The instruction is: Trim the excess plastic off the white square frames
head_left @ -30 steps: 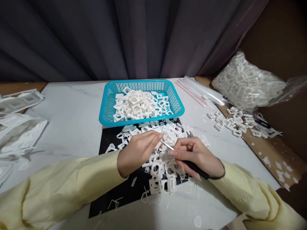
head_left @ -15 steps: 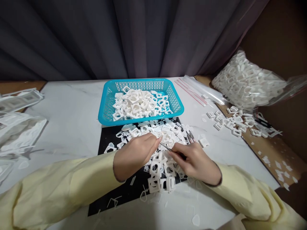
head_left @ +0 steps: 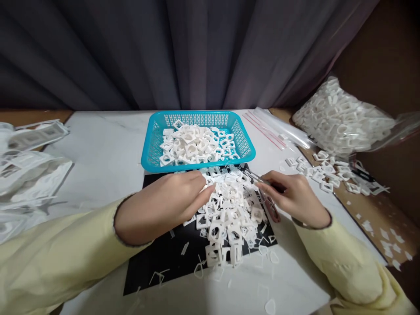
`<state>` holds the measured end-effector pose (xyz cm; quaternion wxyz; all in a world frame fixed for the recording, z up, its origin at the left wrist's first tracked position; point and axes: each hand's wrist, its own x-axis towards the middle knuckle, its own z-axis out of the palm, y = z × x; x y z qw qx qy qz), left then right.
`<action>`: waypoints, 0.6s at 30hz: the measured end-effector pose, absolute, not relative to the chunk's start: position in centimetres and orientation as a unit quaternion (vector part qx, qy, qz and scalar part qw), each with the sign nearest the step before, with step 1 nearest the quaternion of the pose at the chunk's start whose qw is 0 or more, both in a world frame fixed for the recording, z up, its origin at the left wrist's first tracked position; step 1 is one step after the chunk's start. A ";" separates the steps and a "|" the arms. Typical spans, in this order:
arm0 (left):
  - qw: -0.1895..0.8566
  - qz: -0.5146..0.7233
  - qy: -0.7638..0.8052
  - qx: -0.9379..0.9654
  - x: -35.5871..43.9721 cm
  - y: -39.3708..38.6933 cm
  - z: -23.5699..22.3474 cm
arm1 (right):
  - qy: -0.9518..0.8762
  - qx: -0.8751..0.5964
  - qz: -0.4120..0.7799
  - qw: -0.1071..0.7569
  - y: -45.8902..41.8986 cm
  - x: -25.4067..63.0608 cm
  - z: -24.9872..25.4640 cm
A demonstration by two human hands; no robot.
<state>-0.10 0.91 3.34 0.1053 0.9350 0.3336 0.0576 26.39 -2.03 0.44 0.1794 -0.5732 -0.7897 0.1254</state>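
My left hand (head_left: pixel 173 197) reaches over the near side of the basket, at the left of a pile of white plastic frames and scraps (head_left: pixel 229 210). Its fingers are curled with the thumb alongside, and they hide anything between them. At the pile's right edge, my right hand (head_left: pixel 292 192) grips a slim pointed metal tool (head_left: pixel 257 176) with a dark handle, its tip towards the loose pieces. Just below that hand lie scissors with reddish-brown handles (head_left: pixel 271 210), partly covered. The pile rests on a black mat (head_left: pixel 147 275); several frames have square outlines and round holes.
Behind the pile stands a blue plastic basket (head_left: pixel 149 162) heaped with white parts. A full clear bag (head_left: pixel 341 118) and loose parts (head_left: pixel 323 175) are at the right, near flat plastic bags (head_left: pixel 282 127). White bagged pieces (head_left: pixel 33 179) lie at the left.
My hands have moved apart: the left went left and slightly up, the right went right and up with the pointed tool. The tool's tip has left my left fingers.
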 end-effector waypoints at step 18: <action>0.054 0.005 0.260 0.964 -0.5 0.9 1.8 | -0.792 -0.606 -0.075 0.003 -0.4 25.0 -2.4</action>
